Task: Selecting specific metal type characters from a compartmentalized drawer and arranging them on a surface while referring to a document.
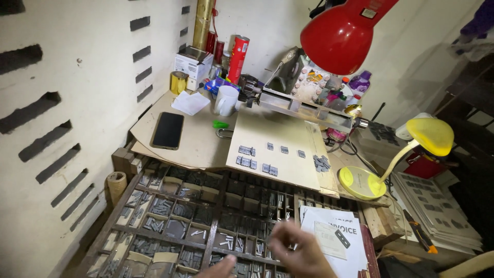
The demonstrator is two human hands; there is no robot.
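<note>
My right hand (303, 252) hovers, blurred, over the lower right part of a wooden type case (135, 181) whose compartments hold several small grey metal type pieces. Its fingers are curled together; whether they pinch a piece is not clear. Only a tip of my left hand (222, 267) shows at the bottom edge, above the case. Beyond the case lies a pale tilted board (280, 164) with several grey type blocks (256, 163) in short rows and a small heap of type pieces (321, 163) at its right.
A black phone (167, 130), white mug (226, 100), red can (238, 58) and boxes sit on the back table. A red lamp (342, 33) hangs overhead; a yellow desk lamp (411, 149) stands right. Printed paper (329, 231) lies beside the case, a cutter knife (419, 232) further right.
</note>
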